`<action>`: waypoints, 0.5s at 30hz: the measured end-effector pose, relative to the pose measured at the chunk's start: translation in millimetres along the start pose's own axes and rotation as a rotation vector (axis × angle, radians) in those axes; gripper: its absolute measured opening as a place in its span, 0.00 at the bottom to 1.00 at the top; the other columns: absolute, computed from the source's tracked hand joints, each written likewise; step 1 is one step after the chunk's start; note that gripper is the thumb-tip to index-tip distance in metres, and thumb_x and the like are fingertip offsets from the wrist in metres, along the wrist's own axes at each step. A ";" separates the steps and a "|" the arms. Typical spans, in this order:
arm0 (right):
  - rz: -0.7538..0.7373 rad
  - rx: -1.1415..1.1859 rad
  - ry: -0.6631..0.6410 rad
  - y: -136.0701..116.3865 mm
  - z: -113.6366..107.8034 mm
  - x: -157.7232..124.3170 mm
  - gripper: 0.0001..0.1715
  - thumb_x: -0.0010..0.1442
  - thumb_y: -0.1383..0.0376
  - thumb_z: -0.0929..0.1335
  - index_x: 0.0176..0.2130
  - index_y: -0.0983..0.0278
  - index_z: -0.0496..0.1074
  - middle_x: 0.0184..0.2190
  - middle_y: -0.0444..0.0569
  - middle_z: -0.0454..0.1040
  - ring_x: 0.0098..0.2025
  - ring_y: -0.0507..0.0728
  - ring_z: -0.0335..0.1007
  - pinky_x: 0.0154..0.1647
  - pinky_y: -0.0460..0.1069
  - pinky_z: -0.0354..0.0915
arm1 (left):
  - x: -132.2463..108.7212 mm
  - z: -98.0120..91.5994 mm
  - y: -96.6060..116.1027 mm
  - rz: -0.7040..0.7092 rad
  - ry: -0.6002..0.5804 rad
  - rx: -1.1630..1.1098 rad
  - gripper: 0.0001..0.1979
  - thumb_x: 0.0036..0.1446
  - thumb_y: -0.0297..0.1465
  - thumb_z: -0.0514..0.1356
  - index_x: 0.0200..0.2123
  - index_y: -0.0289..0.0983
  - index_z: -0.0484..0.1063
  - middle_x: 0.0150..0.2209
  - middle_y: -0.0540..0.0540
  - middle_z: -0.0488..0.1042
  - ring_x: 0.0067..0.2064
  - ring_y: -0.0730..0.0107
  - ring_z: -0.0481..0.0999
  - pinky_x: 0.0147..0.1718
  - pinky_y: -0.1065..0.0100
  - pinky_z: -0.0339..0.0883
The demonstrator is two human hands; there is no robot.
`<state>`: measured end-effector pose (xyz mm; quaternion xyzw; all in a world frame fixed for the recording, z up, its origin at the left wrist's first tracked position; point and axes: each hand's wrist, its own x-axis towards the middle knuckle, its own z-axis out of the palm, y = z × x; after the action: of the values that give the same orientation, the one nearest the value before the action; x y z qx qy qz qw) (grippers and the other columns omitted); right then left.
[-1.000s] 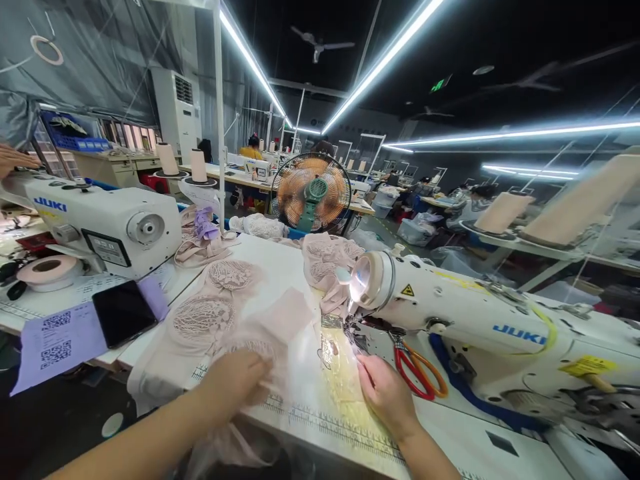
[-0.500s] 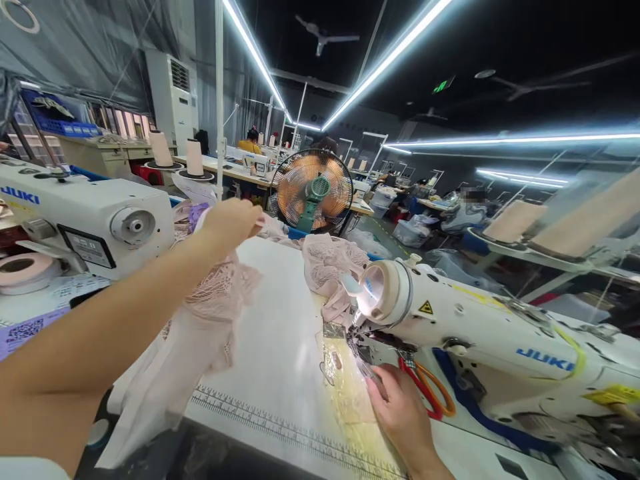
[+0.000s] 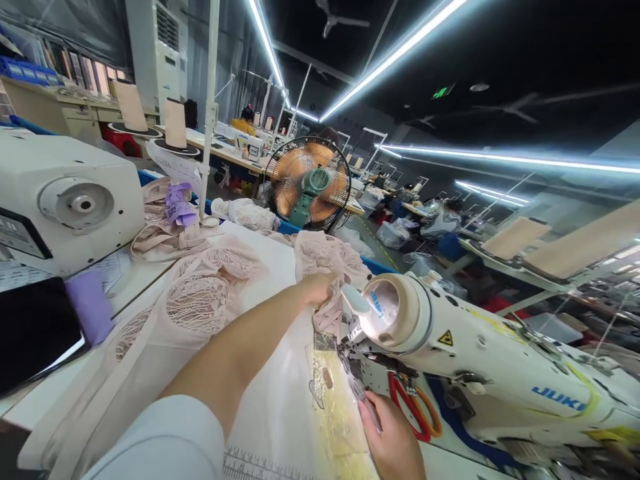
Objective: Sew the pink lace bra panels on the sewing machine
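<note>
My left hand (image 3: 320, 289) reaches across the table to the pale pink lace garment (image 3: 327, 253) behind the machine's needle area. Its fingers are closed on the fabric, with the tips partly hidden. My right hand (image 3: 394, 437) is closed around a slim metal tool (image 3: 367, 407), whose exact kind is unclear. That tool points toward the needle area of the white JUKI sewing machine (image 3: 480, 353). Beside it, yellowed tape (image 3: 333, 407) covers a strip of the white tabletop. Another pale pink lace garment (image 3: 195, 300) lies spread on the left, under my left forearm.
Red-and-orange-handled scissors (image 3: 415, 407) lie beneath the machine arm. A printed ruler (image 3: 260, 463) runs along the front table edge. At left stand a second machine (image 3: 75, 193) and a dark-screened device (image 3: 37, 333). A large fan (image 3: 307, 183) stands beyond the table.
My left hand has moved right and down, from above the left garment to the fabric by the machine. My right hand still holds the metal tool. The view has shifted.
</note>
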<state>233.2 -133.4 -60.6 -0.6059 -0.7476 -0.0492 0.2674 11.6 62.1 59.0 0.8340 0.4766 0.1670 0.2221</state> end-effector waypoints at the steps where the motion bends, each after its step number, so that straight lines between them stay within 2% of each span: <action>1: -0.002 0.001 -0.004 0.2 -0.2 -0.1 0.18 0.63 0.56 0.60 0.39 0.66 0.72 0.34 0.55 0.78 0.37 0.61 0.75 0.37 0.54 0.70 | 5.3 2.2 -6.6 -0.018 0.004 -0.043 0.14 0.62 0.34 0.57 0.50 0.34 0.67 0.47 0.42 0.71 0.43 0.63 0.74 0.40 0.59 0.72; 3: 0.002 0.008 -0.010 0.6 -0.2 0.2 0.18 0.64 0.57 0.60 0.39 0.66 0.72 0.34 0.55 0.77 0.37 0.60 0.74 0.38 0.53 0.70 | 8.8 -0.3 -23.5 -0.054 0.034 -0.110 0.13 0.62 0.34 0.57 0.48 0.34 0.68 0.45 0.43 0.71 0.42 0.64 0.74 0.40 0.59 0.72; 6: 0.027 0.032 -0.013 0.1 0.3 2.4 0.18 0.63 0.57 0.60 0.38 0.66 0.72 0.34 0.55 0.78 0.36 0.61 0.74 0.38 0.54 0.70 | 1.0 -15.5 -49.1 -0.095 0.103 -0.177 0.14 0.63 0.34 0.56 0.49 0.34 0.67 0.47 0.42 0.70 0.43 0.64 0.74 0.40 0.59 0.72; 9: 0.056 0.056 -0.027 -1.9 -0.5 5.5 0.17 0.61 0.57 0.61 0.37 0.65 0.73 0.33 0.55 0.78 0.36 0.62 0.75 0.37 0.54 0.70 | -11.8 -22.9 -57.8 -0.110 0.097 -0.230 0.16 0.64 0.34 0.55 0.54 0.35 0.64 0.48 0.41 0.70 0.40 0.66 0.75 0.37 0.60 0.73; 12: 0.079 0.053 -0.042 -4.6 -2.0 6.9 0.17 0.60 0.57 0.61 0.37 0.64 0.74 0.34 0.54 0.79 0.36 0.62 0.75 0.35 0.53 0.71 | -16.9 -5.3 -45.3 -0.093 0.026 -0.303 0.20 0.63 0.32 0.57 0.57 0.37 0.61 0.49 0.41 0.69 0.36 0.69 0.75 0.33 0.64 0.74; 15: 0.085 0.031 -0.042 -6.2 -2.6 5.5 0.19 0.61 0.56 0.60 0.38 0.64 0.74 0.35 0.55 0.78 0.37 0.62 0.75 0.36 0.53 0.71 | -10.5 20.4 -29.2 -0.120 0.022 -0.366 0.19 0.62 0.32 0.58 0.55 0.36 0.63 0.49 0.41 0.69 0.39 0.67 0.75 0.35 0.63 0.74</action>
<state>227.5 -131.2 -54.3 -0.6339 -0.7272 -0.0133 0.2630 -4.6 61.8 25.6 0.7479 0.4896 0.2464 0.3744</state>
